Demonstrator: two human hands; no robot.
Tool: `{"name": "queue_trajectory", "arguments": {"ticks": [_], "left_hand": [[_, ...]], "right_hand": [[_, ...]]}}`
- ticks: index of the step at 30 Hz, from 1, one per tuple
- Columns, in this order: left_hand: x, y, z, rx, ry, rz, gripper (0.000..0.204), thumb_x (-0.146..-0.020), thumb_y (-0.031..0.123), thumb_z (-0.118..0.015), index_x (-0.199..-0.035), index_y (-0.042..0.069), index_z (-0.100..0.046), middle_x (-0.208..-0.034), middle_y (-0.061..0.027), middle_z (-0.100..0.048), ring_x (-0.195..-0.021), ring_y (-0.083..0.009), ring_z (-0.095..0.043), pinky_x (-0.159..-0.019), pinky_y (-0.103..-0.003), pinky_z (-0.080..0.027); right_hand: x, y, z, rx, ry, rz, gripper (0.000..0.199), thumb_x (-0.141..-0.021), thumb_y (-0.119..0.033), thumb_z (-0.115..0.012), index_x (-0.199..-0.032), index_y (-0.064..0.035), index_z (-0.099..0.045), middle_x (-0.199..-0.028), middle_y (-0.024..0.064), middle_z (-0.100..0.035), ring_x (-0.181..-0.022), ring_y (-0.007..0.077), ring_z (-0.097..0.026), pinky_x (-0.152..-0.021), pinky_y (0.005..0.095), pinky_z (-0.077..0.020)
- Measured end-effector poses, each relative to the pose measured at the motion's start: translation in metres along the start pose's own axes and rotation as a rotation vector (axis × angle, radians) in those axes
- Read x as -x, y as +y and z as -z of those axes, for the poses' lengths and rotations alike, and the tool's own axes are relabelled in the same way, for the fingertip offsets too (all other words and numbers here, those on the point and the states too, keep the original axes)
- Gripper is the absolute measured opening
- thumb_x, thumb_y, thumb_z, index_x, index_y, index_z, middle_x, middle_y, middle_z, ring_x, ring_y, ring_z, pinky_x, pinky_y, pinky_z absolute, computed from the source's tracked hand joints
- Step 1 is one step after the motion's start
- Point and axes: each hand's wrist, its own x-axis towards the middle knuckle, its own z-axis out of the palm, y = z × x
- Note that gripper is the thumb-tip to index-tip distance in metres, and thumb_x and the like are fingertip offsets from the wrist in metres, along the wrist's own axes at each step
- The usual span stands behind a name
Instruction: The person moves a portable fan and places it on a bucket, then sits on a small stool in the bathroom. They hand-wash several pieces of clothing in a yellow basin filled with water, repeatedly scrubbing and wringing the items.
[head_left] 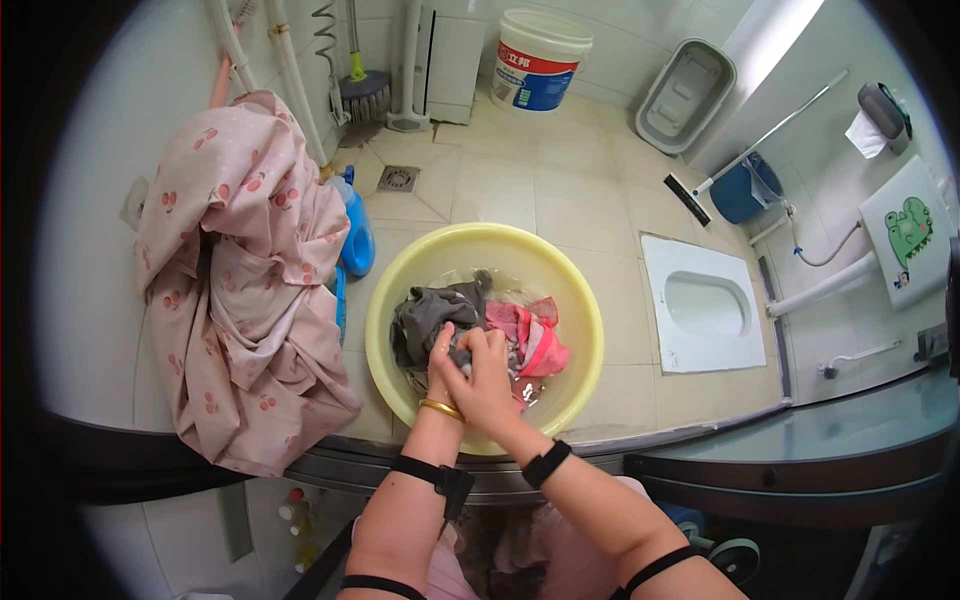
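A pale yellow basin (585, 345) on the floor holds water and wet laundry. My left hand (443, 362), with a gold bangle at the wrist, and my right hand (482, 372) press together over its middle. Both are closed on a dark grey cloth (430, 315), part of which bunches up between the fingers. A pink and red cloth (525, 335) lies in the water just right of my hands. What garments these are, I cannot make out.
Pink cherry-print fabric (240, 270) hangs in a big heap on the left. Beside it stands a blue bottle (357, 230). A squat toilet (705, 305) is at right, with a floor squeegee (688, 200) behind it. A white bucket (540, 60) stands at the back.
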Motion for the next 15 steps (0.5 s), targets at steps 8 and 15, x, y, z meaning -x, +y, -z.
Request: {"name": "queue_trajectory", "arguments": {"ticks": [8,15], "left_hand": [[-0.030,-0.014,-0.070,-0.199,0.398,-0.272,0.052,-0.085,0.051,-0.055,-0.113,0.007,-0.056,-0.118,-0.0097,-0.058,-0.109,-0.0256,-0.054,-0.098,-0.043,-0.040],[-0.021,-0.034,-0.059,-0.191,0.460,-0.038,0.076,-0.075,0.068,-0.055,-0.126,0.012,-0.048,-0.124,-0.0069,-0.053,-0.116,-0.0255,-0.049,-0.099,-0.044,-0.038]], "right_hand": [[-0.051,0.110,0.069,-0.209,-0.028,-0.529,0.025,-0.084,-0.029,-0.065,-0.093,-0.0060,-0.065,-0.084,0.0035,-0.062,-0.075,0.0124,-0.054,-0.068,0.0259,-0.0443],[-0.043,-0.018,0.086,-0.801,-0.236,-0.530,0.019,-0.085,-0.011,-0.059,-0.104,-0.0085,-0.062,-0.089,-0.0001,-0.057,-0.078,0.0081,-0.052,-0.069,0.0218,-0.0426]]}}
